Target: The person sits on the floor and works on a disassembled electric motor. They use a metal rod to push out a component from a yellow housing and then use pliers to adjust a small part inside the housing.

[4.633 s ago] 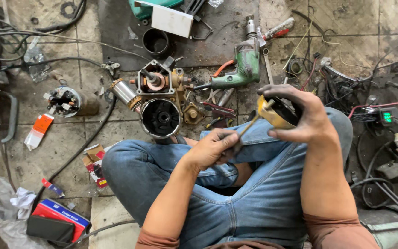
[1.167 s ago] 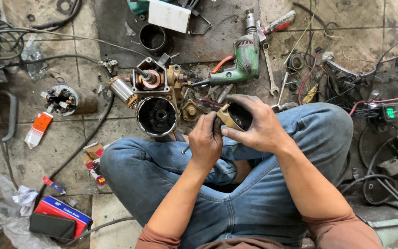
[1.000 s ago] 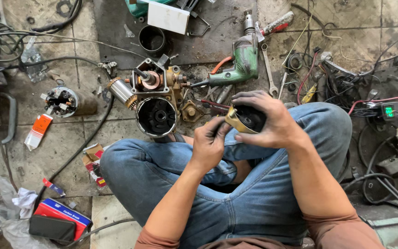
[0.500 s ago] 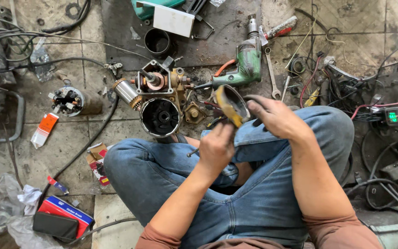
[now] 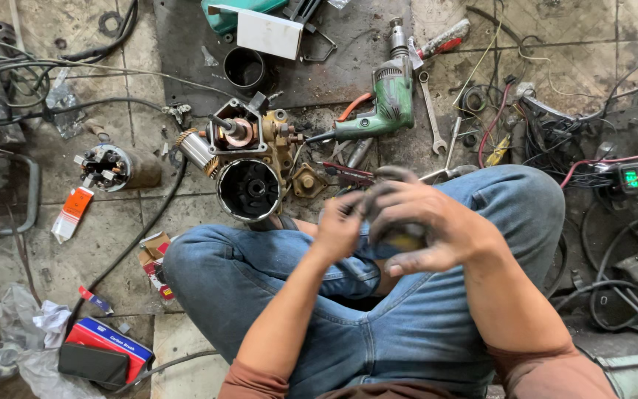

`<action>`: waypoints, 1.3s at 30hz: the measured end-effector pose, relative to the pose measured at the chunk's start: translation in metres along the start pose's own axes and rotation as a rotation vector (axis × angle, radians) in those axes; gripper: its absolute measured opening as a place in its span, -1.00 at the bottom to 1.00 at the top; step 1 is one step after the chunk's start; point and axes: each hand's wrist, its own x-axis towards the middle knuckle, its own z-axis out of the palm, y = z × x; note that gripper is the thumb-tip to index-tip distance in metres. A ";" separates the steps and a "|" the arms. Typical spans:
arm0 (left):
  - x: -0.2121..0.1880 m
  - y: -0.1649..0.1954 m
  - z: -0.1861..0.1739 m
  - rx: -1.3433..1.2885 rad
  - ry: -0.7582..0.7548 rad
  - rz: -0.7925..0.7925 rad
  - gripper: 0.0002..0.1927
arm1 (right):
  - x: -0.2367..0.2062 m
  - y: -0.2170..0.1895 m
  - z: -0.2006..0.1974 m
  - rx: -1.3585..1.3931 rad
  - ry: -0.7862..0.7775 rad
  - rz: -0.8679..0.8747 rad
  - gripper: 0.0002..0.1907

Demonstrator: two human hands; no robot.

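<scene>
A person sits cross-legged on a floor (image 5: pixel 97 244) strewn with tools. A stripped motor housing (image 5: pixel 249 189) lies beyond the knees, a green drill (image 5: pixel 387 100) further out. Over the lap, the right hand (image 5: pixel 426 225) curls its fingers around a small yellow part (image 5: pixel 402 241), mostly hidden; the left hand (image 5: pixel 339 227) closes against it. The work looks midway, parts unassembled.

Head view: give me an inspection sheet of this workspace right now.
Surface: tiled floor, stained; dark mat at top.
Job's things: round yellowish part, mostly hidden, blurred, between both hands over the lap.
Clutter: dismantled motor housing, green drill, wrench, black cup, red box.
Grippers: left hand against the part; right hand wrapped over it.
Cables: black cable across the floor; tangled wires at right.
Surroundings: plastic bags lower left.
</scene>
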 end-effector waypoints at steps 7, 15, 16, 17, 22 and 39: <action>-0.010 0.022 -0.008 -0.089 0.044 0.068 -0.74 | -0.020 0.037 0.015 -0.708 0.224 0.427 -0.61; -0.020 0.023 0.013 0.152 -0.156 0.187 -0.85 | -0.010 0.069 0.029 0.497 0.325 0.365 -0.06; -0.018 0.018 0.014 0.199 -0.184 0.189 -0.86 | -0.007 0.065 0.031 0.477 0.302 0.349 -0.03; -0.015 0.012 0.015 0.245 -0.213 0.188 -0.86 | -0.005 0.060 0.030 0.457 0.280 0.334 0.01; 0.003 0.003 0.002 0.181 -0.039 0.151 -0.87 | -0.008 0.038 0.009 0.284 0.005 0.069 -0.11; -0.010 0.018 0.029 0.118 -0.110 0.091 -0.84 | -0.012 0.048 0.026 0.605 0.219 0.169 -0.11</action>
